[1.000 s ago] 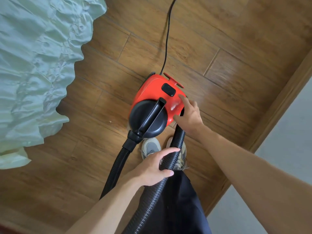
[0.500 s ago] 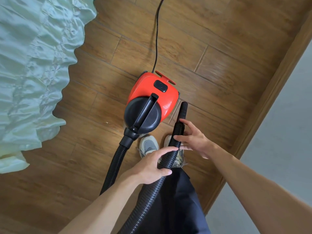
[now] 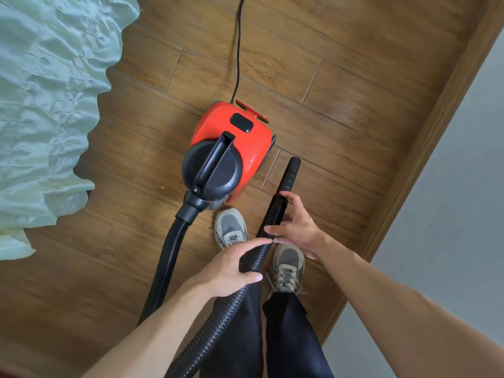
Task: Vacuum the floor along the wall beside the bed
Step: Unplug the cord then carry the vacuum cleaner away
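Wood-plank floor [image 3: 341, 85] fills the view, with a baseboard [image 3: 425, 148] and pale wall [image 3: 463, 214] running along your right and the ruffled green bedspread [image 3: 46, 105] at your left. You stand in the strip between them, shoes [image 3: 230, 227] pointing at the red vacuum [image 3: 231, 140], which sits on the floor just ahead of your toes. Its cord [image 3: 237, 50] trails away up the planks.

Hose [image 3: 270, 214]: black, ribbed, loops from the canister's front socket down past your left side and back up through both hands. Your left hand [image 3: 231, 268] is wrapped around the ribbed section, thumb underneath, fingers over the top. Your right hand [image 3: 297, 227] sits just ahead of it, fingers curled loosely against the hose near the smooth nozzle [image 3: 290, 174]; full closure cannot be confirmed from this angle. Nozzle tip hangs above the floor, right of the canister, not yet at the baseboard.

Handling estimate: the ribbed hose should flex and spring back, so steering from far back will be sloppy. Hold the stiff smooth nozzle with your right hand for aim. The canister looks light enough to be dragged by hose tension, with a carry handle [image 3: 215, 159] on top if you need to lift it.
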`<action>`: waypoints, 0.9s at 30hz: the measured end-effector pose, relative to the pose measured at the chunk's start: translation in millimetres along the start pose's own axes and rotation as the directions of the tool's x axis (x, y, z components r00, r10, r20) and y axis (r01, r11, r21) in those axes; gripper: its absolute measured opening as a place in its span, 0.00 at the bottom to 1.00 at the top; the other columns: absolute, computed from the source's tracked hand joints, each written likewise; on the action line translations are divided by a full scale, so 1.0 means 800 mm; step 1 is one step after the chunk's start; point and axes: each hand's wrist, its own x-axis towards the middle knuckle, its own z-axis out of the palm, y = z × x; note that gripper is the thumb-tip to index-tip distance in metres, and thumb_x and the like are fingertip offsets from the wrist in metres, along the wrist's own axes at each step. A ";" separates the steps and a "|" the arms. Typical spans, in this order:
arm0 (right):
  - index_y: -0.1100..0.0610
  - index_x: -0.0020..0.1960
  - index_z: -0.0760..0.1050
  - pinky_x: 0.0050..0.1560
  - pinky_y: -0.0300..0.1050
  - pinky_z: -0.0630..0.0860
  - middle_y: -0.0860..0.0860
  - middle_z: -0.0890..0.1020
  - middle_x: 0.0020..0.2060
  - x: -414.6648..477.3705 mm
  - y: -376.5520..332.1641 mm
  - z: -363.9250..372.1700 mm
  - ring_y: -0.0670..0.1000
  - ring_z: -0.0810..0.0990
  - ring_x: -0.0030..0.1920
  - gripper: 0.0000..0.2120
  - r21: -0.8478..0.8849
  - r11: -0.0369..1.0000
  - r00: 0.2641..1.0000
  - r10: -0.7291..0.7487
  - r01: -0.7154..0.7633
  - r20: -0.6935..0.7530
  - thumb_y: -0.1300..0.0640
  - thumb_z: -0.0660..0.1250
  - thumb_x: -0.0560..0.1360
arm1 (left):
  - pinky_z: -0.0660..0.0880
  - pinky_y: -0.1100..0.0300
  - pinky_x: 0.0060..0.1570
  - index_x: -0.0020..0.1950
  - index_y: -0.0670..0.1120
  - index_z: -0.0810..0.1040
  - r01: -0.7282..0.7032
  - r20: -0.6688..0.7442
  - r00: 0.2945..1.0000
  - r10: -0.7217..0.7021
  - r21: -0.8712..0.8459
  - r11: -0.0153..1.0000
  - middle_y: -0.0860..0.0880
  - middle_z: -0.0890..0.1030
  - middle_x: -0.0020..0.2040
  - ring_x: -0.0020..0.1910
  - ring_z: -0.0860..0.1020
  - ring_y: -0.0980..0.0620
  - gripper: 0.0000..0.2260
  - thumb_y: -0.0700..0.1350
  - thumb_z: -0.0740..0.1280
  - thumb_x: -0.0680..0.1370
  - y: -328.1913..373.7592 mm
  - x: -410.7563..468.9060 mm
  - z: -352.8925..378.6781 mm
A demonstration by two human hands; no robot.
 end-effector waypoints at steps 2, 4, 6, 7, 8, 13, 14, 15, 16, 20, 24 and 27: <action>0.41 0.69 0.62 0.52 0.63 0.81 0.60 0.76 0.52 0.000 0.007 -0.001 0.57 0.82 0.48 0.41 0.014 1.000 0.999 -0.027 0.028 -0.021 0.74 0.73 0.69 | 0.65 0.55 0.74 0.72 0.70 0.65 0.026 -0.001 1.000 -0.026 -0.003 1.000 0.63 0.69 0.73 0.72 0.67 0.62 0.33 0.43 0.71 0.76 -0.004 0.004 0.006; 0.41 0.68 0.62 0.53 0.65 0.81 0.59 0.76 0.50 0.003 0.015 -0.006 0.57 0.82 0.48 0.41 0.012 0.999 0.998 -0.048 0.049 -0.036 0.74 0.73 0.70 | 0.67 0.48 0.73 0.70 0.74 0.65 0.061 0.025 0.998 -0.060 -0.035 0.998 0.63 0.68 0.74 0.72 0.69 0.57 0.33 0.41 0.69 0.77 -0.006 0.009 0.012; 0.41 0.69 0.61 0.53 0.67 0.79 0.58 0.76 0.50 0.007 0.027 -0.013 0.58 0.81 0.49 0.41 0.008 0.998 0.998 -0.056 0.057 -0.030 0.74 0.73 0.70 | 0.72 0.48 0.69 0.69 0.74 0.66 0.087 0.068 0.994 -0.082 -0.077 0.993 0.62 0.70 0.72 0.68 0.73 0.56 0.34 0.37 0.67 0.78 -0.007 0.015 0.017; 0.41 0.69 0.61 0.54 0.67 0.79 0.58 0.76 0.50 0.009 0.033 -0.016 0.58 0.81 0.49 0.41 0.007 0.999 0.998 -0.052 0.052 -0.020 0.74 0.73 0.70 | 0.74 0.49 0.67 0.69 0.74 0.67 0.096 0.082 0.993 -0.089 -0.088 0.992 0.61 0.71 0.71 0.66 0.74 0.57 0.34 0.36 0.67 0.78 -0.008 0.017 0.020; 0.41 0.69 0.61 0.54 0.66 0.80 0.58 0.76 0.50 0.010 0.038 -0.019 0.58 0.81 0.49 0.41 0.005 0.999 0.999 -0.039 0.039 -0.010 0.73 0.73 0.70 | 0.76 0.49 0.65 0.69 0.74 0.67 0.105 0.094 0.991 -0.097 -0.084 0.991 0.60 0.71 0.71 0.65 0.76 0.57 0.34 0.36 0.67 0.78 -0.010 0.019 0.024; 0.41 0.72 0.58 0.51 0.58 0.82 0.59 0.78 0.50 0.023 0.062 -0.022 0.55 0.82 0.46 0.43 -0.001 1.000 1.000 0.012 -0.012 0.011 0.74 0.71 0.71 | 0.82 0.56 0.53 0.70 0.71 0.67 0.135 0.147 0.981 -0.128 -0.041 0.990 0.59 0.74 0.65 0.52 0.80 0.58 0.33 0.37 0.69 0.78 -0.026 0.032 0.035; 0.41 0.72 0.58 0.49 0.56 0.83 0.59 0.78 0.51 0.027 0.067 -0.022 0.54 0.81 0.46 0.43 -0.006 1.000 1.000 0.017 -0.017 0.010 0.75 0.71 0.71 | 0.82 0.58 0.50 0.71 0.70 0.67 0.137 0.147 0.980 -0.132 -0.026 0.990 0.59 0.75 0.63 0.49 0.80 0.59 0.33 0.37 0.70 0.78 -0.030 0.036 0.038; 0.41 0.73 0.57 0.47 0.54 0.83 0.59 0.78 0.51 0.032 0.072 -0.021 0.54 0.81 0.46 0.44 -0.013 1.000 1.000 0.020 -0.020 0.009 0.75 0.70 0.71 | 0.81 0.60 0.48 0.71 0.69 0.67 0.139 0.144 0.980 -0.137 -0.007 0.990 0.59 0.74 0.62 0.47 0.79 0.59 0.33 0.37 0.70 0.77 -0.035 0.041 0.041; 0.41 0.74 0.56 0.44 0.52 0.84 0.59 0.78 0.52 0.036 0.077 -0.020 0.54 0.81 0.46 0.44 -0.022 1.000 1.000 0.021 -0.021 0.011 0.75 0.70 0.71 | 0.80 0.62 0.46 0.72 0.68 0.67 0.143 0.140 0.980 -0.144 0.013 0.990 0.58 0.73 0.62 0.46 0.77 0.60 0.32 0.37 0.70 0.77 -0.040 0.045 0.044; 0.43 0.76 0.53 0.36 0.48 0.84 0.64 0.75 0.58 0.056 0.092 -0.013 0.57 0.81 0.48 0.47 -0.048 0.999 1.000 0.001 0.000 0.029 0.77 0.69 0.70 | 0.78 0.62 0.47 0.72 0.68 0.66 0.149 0.114 0.981 -0.155 0.058 0.987 0.56 0.68 0.71 0.49 0.75 0.56 0.32 0.39 0.71 0.77 -0.066 0.059 0.058; 0.45 0.77 0.51 0.31 0.44 0.82 0.64 0.75 0.57 0.077 0.105 -0.007 0.57 0.79 0.47 0.48 -0.084 0.996 0.999 -0.012 0.015 0.033 0.78 0.69 0.70 | 0.77 0.50 0.60 0.72 0.68 0.65 0.160 0.100 0.981 -0.167 0.075 0.984 0.54 0.66 0.72 0.57 0.74 0.51 0.32 0.41 0.73 0.77 -0.086 0.073 0.064; 0.43 0.77 0.51 0.33 0.45 0.82 0.62 0.74 0.57 0.091 0.117 -0.005 0.57 0.79 0.48 0.49 -0.117 0.993 0.999 -0.019 0.022 0.032 0.77 0.69 0.70 | 0.75 0.45 0.64 0.72 0.69 0.65 0.175 0.103 0.977 -0.185 0.102 0.979 0.54 0.66 0.73 0.62 0.74 0.50 0.32 0.44 0.73 0.76 -0.098 0.083 0.066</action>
